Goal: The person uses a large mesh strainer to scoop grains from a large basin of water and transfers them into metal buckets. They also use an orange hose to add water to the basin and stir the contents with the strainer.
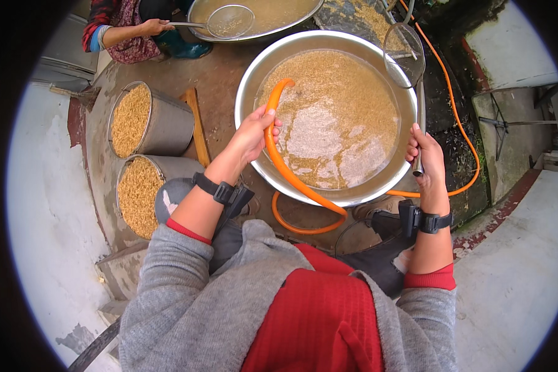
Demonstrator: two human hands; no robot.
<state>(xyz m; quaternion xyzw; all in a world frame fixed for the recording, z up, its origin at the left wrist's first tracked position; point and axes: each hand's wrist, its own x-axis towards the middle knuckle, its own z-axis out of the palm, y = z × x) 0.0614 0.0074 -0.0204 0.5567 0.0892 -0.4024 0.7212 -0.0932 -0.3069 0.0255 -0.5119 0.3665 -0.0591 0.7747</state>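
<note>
A wide metal basin (258, 69) in front of me holds water with tan grain (359, 93) floating in it; pale patches break up the floating layer. My left hand (257, 135) is closed around an orange hose (285, 170) at the basin's left rim. The hose end curves over the water, and its mouth is hard to make out. In my right hand (426, 152), beside the right rim, is the metal handle of a round mesh strainer (404, 54). Its mesh head points away from me, raised at the basin's far right edge.
Two metal buckets (175, 124) heaped with grain lie left, near a wooden plank (197, 127). A co-worker's hand (154, 26) holds another strainer (230, 22) over a second basin (291, 17). The orange hose also loops below my basin and runs along the right side. Scattered grain (369, 18) lies behind.
</note>
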